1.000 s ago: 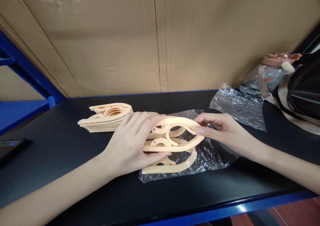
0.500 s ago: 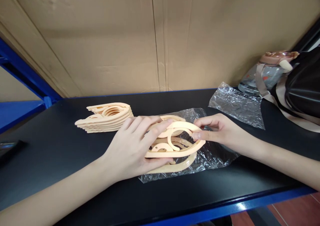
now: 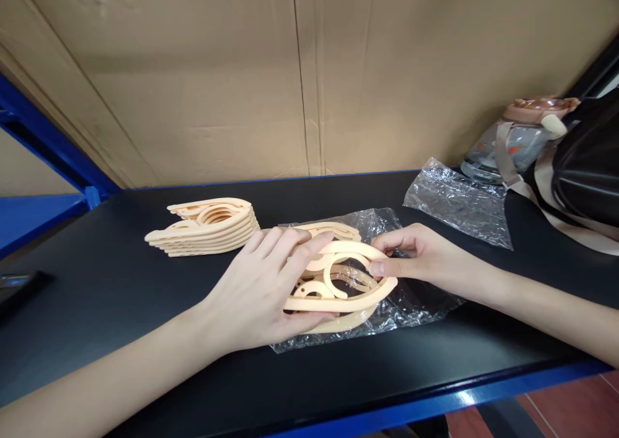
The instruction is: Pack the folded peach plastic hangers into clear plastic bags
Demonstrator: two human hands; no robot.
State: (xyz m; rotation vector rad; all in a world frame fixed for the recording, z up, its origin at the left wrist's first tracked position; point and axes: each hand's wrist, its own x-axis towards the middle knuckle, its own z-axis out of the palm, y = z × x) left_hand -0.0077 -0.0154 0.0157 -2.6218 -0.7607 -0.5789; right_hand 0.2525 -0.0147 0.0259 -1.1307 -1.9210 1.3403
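My left hand (image 3: 256, 293) grips the left end of a peach plastic folding hanger (image 3: 348, 293), fingers on top and thumb beneath. My right hand (image 3: 418, 257) pinches its right end between thumb and fingers. This hanger lies on top of a couple more of the same kind, all resting on a clear plastic bag (image 3: 411, 299) spread on the black table (image 3: 120, 277). A neat stack of several folded peach hangers (image 3: 206, 226) sits to the left, just beyond my left hand.
A second clear plastic bag (image 3: 459, 204) lies at the back right. Behind it stand a glass jug with a pink lid (image 3: 525, 138) and a black bag with beige straps (image 3: 587, 173). A cardboard wall (image 3: 300, 70) backs the table. A dark flat object (image 3: 19, 286) lies far left.
Both hands have lowered the held hanger onto the ones lying on the bag; it now rests closer to them. The stack at the left has not moved.
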